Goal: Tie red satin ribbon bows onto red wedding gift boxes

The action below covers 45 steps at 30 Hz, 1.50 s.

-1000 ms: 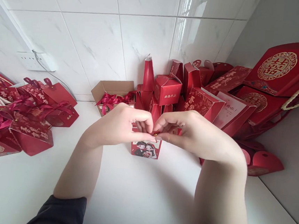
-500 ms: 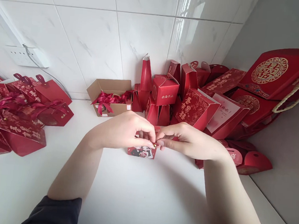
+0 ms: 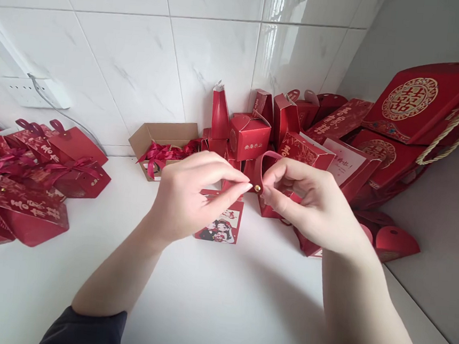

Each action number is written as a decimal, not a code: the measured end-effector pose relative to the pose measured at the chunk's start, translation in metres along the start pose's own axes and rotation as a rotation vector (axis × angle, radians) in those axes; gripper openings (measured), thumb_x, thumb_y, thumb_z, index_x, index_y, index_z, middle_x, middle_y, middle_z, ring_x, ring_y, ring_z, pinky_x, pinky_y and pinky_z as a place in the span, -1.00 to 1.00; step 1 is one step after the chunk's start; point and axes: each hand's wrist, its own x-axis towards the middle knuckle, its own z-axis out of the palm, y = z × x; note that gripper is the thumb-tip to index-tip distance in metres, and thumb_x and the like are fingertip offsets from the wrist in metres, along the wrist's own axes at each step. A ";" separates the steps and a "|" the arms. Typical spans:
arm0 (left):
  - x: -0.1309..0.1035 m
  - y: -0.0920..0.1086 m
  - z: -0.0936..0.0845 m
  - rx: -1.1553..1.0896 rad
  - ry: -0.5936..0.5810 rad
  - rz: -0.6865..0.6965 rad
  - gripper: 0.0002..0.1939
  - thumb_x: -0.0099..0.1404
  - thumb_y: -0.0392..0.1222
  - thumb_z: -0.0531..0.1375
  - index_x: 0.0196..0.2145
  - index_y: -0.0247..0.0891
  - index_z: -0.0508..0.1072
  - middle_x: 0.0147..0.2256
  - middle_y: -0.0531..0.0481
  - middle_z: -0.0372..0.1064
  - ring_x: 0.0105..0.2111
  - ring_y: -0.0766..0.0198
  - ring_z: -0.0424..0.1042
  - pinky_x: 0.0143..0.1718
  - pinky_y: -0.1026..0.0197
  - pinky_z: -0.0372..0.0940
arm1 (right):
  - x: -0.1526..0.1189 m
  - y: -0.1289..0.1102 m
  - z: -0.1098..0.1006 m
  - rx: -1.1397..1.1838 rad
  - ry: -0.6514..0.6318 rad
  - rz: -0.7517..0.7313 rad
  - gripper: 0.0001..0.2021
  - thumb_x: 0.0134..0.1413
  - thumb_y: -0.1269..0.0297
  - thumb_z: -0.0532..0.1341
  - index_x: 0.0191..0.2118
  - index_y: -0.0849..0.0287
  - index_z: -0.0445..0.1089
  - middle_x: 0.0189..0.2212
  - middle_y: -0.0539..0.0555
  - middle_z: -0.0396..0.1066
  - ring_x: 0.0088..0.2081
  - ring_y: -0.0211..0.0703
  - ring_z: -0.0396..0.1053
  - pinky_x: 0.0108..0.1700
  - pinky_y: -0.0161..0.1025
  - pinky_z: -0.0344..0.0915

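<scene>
Above the white table, my right hand (image 3: 305, 200) pinches a looped dark-red strap (image 3: 258, 169) that carries a small gold stud (image 3: 257, 188). My left hand (image 3: 191, 195) has its thumb and forefinger pressed together just left of the stud; anything between those tips is too small to make out. Below my hands stands a small red gift box (image 3: 221, 229) printed with a cartoon bride and groom. Its upper part is partly covered by my left hand.
An open cardboard box (image 3: 159, 174) of red ribbons stands by the tiled wall. Red gift boxes (image 3: 251, 136) crowd the back and right, with a large rope-handled box (image 3: 408, 102). Ribboned red boxes (image 3: 33, 213) stand at left, below a wall socket (image 3: 35, 93).
Both hands have lifted away from the bride-and-groom box. The strap's loop now shows in my right hand, and my left hand has turned with its pinched fingertips beside the stud.
</scene>
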 end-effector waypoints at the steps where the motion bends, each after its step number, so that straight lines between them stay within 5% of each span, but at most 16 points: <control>1: -0.001 0.002 0.003 0.004 0.002 0.006 -0.93 0.27 -0.16 0.26 -0.32 -0.15 0.55 -0.36 0.01 0.52 -0.33 0.26 0.47 -0.25 0.20 0.39 | -0.001 -0.003 0.002 -0.058 0.039 -0.011 -0.92 0.18 0.34 0.16 -0.36 0.13 0.32 -0.44 0.01 0.40 -0.40 -0.22 0.34 -0.35 -0.27 0.31; 10: -0.006 0.009 0.012 0.244 -0.161 0.072 -0.73 0.43 -0.19 0.03 -0.39 -0.25 0.43 -0.52 0.03 0.35 -0.46 0.29 0.30 -0.33 0.18 0.22 | -0.009 -0.008 0.014 -0.447 0.130 -0.124 -0.90 0.19 0.42 0.11 -0.22 0.11 0.33 -0.30 0.09 0.45 -0.30 -0.12 0.43 -0.29 -0.22 0.35; 19: -0.008 0.012 0.021 0.124 -0.254 -0.137 -0.81 0.38 -0.24 0.05 -0.37 -0.25 0.40 -0.49 0.03 0.35 -0.46 0.31 0.31 -0.46 0.24 0.16 | -0.008 -0.001 0.017 -0.479 0.166 -0.111 -0.88 0.24 0.43 0.07 -0.22 0.12 0.32 -0.31 0.09 0.44 -0.36 -0.14 0.41 -0.30 -0.22 0.32; 33: -0.003 0.005 0.020 0.277 -0.412 -0.179 -0.74 0.38 -0.29 0.01 -0.45 -0.24 0.38 -0.52 0.07 0.33 -0.54 0.32 0.24 -0.54 0.23 0.01 | 0.003 0.012 0.030 -0.390 -0.001 0.137 -0.90 0.28 0.30 0.01 -0.29 0.12 0.19 -0.33 0.03 0.39 -0.41 -0.19 0.34 -0.35 -0.24 0.20; 37: -0.003 0.002 0.021 0.316 -0.377 -0.183 -0.76 0.38 -0.26 0.03 -0.36 -0.22 0.46 -0.50 0.06 0.38 -0.53 0.30 0.29 -0.53 0.23 0.02 | 0.005 0.016 0.034 -0.416 0.000 0.172 -0.84 0.29 0.26 -0.01 -0.33 0.13 0.20 -0.36 0.03 0.40 -0.43 -0.18 0.32 -0.38 -0.25 0.16; 45: -0.002 0.006 0.015 0.290 -0.344 -0.217 -0.72 0.40 -0.29 0.02 -0.42 -0.25 0.43 -0.55 0.08 0.34 -0.56 0.33 0.25 -0.53 0.24 0.01 | 0.006 0.013 0.035 -0.341 0.099 0.037 -0.90 0.21 0.38 0.10 -0.33 0.16 0.33 -0.43 0.00 0.40 -0.45 -0.25 0.30 -0.40 -0.31 0.17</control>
